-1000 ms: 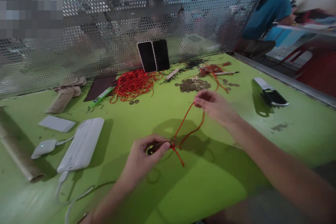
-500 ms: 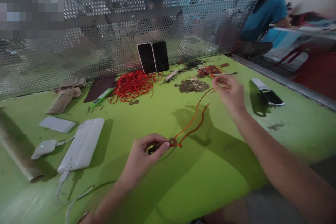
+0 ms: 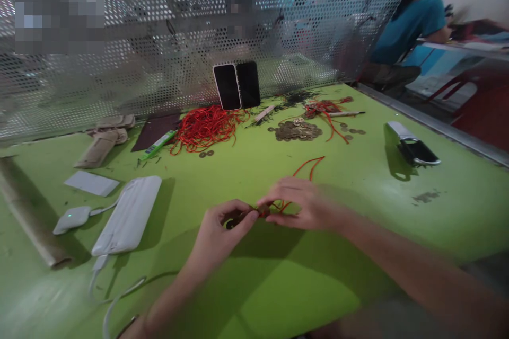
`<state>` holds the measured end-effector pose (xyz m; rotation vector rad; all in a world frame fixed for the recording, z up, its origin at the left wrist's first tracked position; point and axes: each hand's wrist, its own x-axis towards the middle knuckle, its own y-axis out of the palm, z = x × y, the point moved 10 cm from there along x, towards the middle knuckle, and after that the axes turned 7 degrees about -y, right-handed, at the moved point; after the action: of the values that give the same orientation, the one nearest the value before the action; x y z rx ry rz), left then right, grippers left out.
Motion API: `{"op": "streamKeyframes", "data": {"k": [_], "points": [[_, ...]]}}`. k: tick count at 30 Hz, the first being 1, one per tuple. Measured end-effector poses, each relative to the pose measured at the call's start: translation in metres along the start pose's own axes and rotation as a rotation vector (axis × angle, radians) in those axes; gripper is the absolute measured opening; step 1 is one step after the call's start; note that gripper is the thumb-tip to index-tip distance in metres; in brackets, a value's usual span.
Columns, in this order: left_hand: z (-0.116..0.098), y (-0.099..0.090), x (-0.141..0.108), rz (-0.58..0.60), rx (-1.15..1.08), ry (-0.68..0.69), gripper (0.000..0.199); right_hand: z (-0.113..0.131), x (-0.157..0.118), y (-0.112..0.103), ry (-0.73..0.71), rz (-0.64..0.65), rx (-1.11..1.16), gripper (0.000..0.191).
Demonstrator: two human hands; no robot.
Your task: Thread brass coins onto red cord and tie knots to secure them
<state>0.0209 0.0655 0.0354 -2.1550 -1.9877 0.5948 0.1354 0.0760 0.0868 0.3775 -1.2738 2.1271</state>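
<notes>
My left hand [image 3: 226,225] pinches a string of dark round coins [image 3: 235,220] between thumb and fingers, low in the middle of the view. Right beside it, my right hand [image 3: 302,205] has its thumb and fingers closed around the coin end where the red cord is tied; what exactly its fingertips hold is hidden. Loose ends of red cord [image 3: 308,161] stick out behind my right hand onto the green table [image 3: 238,286]. Farther back lie a pile of coins [image 3: 298,130] and a heap of red cord [image 3: 207,128].
Two phones [image 3: 228,87] lean on a perforated metal screen [image 3: 167,47]. A white power bank [image 3: 127,215] with cables, a green packet [image 3: 159,144] and a tube [image 3: 34,212] lie left. A black-and-silver object [image 3: 415,145] lies right. Beyond sits a person [image 3: 413,26] in blue.
My right hand has come down and left from beside the coin pile to meet my left hand at the coin string. The cord it was drawing out now hangs slack in a loop.
</notes>
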Motion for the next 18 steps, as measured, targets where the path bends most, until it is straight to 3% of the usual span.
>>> {"op": "streamKeyframes", "data": {"k": [7,18], "points": [[0.0081,-0.0010,0.0011,-0.006,-0.027,-0.020,0.017,-0.0036,-0.0029,0.0031,0.079,0.007,-0.001,0.022],[0.0056,-0.0037,0.0026,-0.021,-0.075,-0.025,0.017,0.0011,-0.0069,0.0049,0.033,-0.052,-0.164,0.025]]}}
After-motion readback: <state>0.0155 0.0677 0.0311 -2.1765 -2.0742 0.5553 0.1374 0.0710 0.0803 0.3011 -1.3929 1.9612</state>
